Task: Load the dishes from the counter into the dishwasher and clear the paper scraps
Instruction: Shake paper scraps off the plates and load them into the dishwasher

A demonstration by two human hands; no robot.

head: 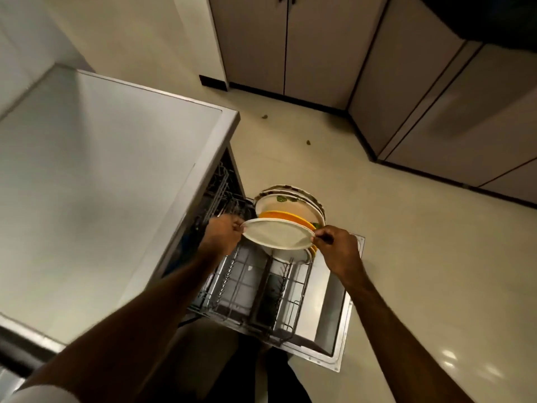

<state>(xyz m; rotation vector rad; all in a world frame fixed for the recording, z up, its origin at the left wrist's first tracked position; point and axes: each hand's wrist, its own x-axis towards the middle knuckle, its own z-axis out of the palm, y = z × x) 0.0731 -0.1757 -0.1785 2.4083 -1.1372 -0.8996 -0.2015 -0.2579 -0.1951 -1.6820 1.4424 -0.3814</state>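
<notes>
A white plate (277, 234) hangs over the pulled-out lower rack (247, 289) of the open dishwasher. My left hand (222, 234) pinches its left rim and my right hand (338, 251) pinches its right rim. Right behind it an orange plate (286, 215) stands on edge in the rack. Farther back stand a large cream plate with a leaf pattern (290, 203) and one more patterned plate, only its rim showing. The white plate's lower edge sits near the rack tines; whether it touches them I cannot tell.
The dishwasher's white top (110, 175) fills the left. Its open door (334, 324) lies flat on the floor below the rack. Two small dark scraps (264, 116) (308, 143) lie on the cream floor. Cabinets line the back and right.
</notes>
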